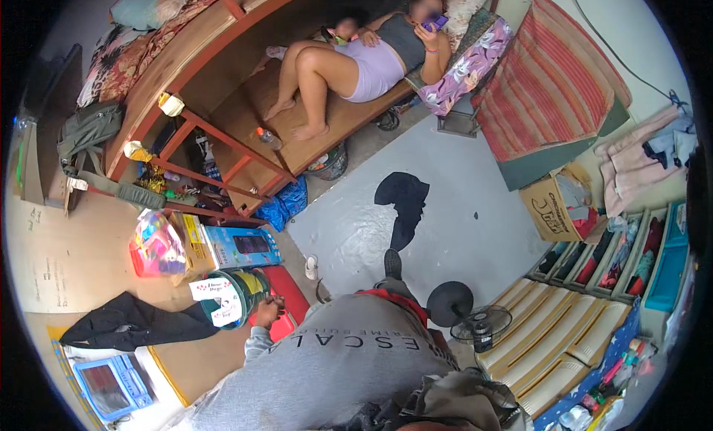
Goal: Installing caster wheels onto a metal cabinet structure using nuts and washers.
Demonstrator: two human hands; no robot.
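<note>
My left hand (269, 311) is at the left side of my body, its fingers curled. It is beside a dark green round container (249, 290) with white printed papers on it, and above a red surface (288, 294). Whether the hand grips the container's edge or something small, I cannot make out. My right hand does not show. On the grey floor ahead of me lies a crumpled black cloth (405, 208), and my foot in dark footwear (392, 264) is at its near end.
A person (379, 67) lies on the lower bunk (245, 126) holding a purple phone, with a child behind. An electric fan (481, 327) stands at my right, near cream drawers (557, 334). A cardboard box (549, 208) and a folded striped mattress (553, 89) are at the far right.
</note>
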